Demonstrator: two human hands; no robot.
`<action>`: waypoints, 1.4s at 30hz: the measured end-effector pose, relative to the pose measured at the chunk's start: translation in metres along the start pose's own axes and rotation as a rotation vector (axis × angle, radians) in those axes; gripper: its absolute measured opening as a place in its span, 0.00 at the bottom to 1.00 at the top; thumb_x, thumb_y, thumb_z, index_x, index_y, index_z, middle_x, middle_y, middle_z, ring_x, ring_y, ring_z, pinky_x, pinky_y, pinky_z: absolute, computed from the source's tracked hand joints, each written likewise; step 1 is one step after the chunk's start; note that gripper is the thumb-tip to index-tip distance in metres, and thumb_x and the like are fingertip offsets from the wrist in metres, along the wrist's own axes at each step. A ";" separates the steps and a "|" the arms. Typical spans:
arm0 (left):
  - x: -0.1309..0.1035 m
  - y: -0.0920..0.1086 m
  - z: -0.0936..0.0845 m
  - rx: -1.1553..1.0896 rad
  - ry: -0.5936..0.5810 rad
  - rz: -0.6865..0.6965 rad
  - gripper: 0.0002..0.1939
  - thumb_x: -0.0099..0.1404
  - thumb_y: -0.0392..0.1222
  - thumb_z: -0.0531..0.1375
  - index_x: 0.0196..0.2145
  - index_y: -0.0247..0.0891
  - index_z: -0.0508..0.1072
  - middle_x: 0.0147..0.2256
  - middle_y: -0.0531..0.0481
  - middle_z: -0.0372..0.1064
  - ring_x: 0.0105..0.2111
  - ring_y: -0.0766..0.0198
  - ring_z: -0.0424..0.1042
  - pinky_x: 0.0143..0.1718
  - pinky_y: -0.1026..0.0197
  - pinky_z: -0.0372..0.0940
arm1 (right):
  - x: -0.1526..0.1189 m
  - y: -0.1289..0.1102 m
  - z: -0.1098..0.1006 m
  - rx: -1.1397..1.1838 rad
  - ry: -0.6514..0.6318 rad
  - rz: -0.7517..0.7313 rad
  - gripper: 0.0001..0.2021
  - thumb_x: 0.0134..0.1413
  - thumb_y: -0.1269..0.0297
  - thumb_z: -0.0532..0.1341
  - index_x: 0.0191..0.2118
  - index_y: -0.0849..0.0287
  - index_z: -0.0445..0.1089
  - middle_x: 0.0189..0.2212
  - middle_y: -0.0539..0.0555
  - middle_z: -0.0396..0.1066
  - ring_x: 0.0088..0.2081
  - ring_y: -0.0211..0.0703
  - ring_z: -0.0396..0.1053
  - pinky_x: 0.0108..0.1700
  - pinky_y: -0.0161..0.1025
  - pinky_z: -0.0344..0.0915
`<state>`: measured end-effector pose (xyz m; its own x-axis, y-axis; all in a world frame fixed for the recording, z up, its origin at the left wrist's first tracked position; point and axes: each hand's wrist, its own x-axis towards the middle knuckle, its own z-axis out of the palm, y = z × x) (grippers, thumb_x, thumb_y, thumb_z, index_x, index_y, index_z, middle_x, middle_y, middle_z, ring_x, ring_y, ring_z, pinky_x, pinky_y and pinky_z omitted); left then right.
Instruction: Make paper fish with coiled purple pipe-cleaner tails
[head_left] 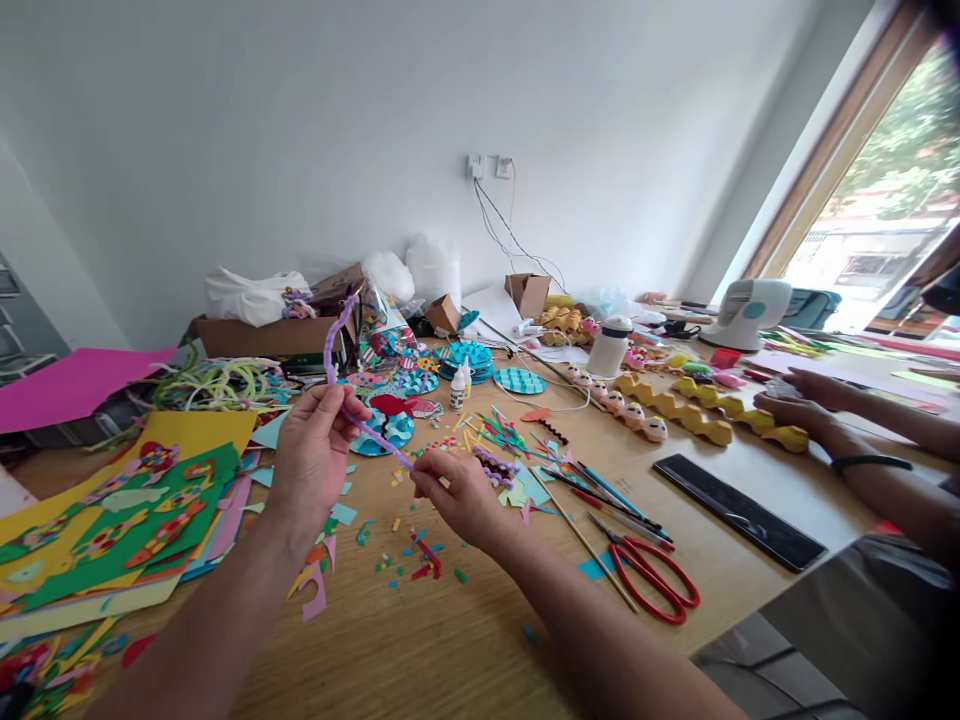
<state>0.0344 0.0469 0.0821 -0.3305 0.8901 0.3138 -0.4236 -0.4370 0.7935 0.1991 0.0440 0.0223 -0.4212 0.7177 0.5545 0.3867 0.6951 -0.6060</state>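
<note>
A lilac pipe cleaner runs between my two hands above the table. My left hand pinches it partway along, and its free end rises in a crinkled curve over the fingers. The lower end is between the fingertips of my right hand. Just beyond the right hand lies a dark and lilac twisted pipe-cleaner piece. Behind the hands is a round blue scalloped disc with a red paper fish on it. Small white glue bottles stand past it.
Red-handled scissors, a wooden stick, pens and a black flat case lie to the right. Coloured paper sheets with fish cutouts fill the left. Another person's hands work at far right near yellow egg-carton strips. Paper scraps litter the middle.
</note>
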 end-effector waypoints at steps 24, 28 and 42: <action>-0.021 -0.011 0.011 -0.079 -0.109 -0.134 0.09 0.41 0.39 0.68 0.21 0.37 0.71 0.22 0.56 0.67 0.23 0.72 0.63 0.27 0.69 0.59 | 0.027 -0.046 0.010 0.665 -0.012 0.325 0.09 0.51 0.64 0.55 0.23 0.59 0.60 0.16 0.46 0.63 0.18 0.31 0.61 0.24 0.30 0.59; -0.021 -0.010 0.010 -0.103 -0.109 -0.153 0.10 0.41 0.38 0.69 0.21 0.37 0.71 0.21 0.56 0.66 0.23 0.72 0.62 0.26 0.69 0.59 | 0.022 -0.053 0.011 0.813 0.002 0.351 0.09 0.48 0.61 0.56 0.24 0.59 0.60 0.14 0.45 0.64 0.16 0.30 0.60 0.21 0.28 0.58; -0.016 -0.013 0.005 0.104 -0.134 -0.056 0.09 0.45 0.40 0.67 0.21 0.37 0.69 0.19 0.57 0.64 0.21 0.73 0.62 0.23 0.69 0.58 | 0.005 -0.049 -0.016 -0.339 0.002 0.183 0.10 0.56 0.66 0.52 0.28 0.58 0.67 0.21 0.50 0.70 0.24 0.35 0.65 0.28 0.31 0.53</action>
<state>0.0493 0.0389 0.0688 -0.1902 0.9251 0.3287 -0.3461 -0.3765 0.8593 0.1908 0.0147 0.0635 -0.3189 0.8309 0.4559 0.7046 0.5296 -0.4723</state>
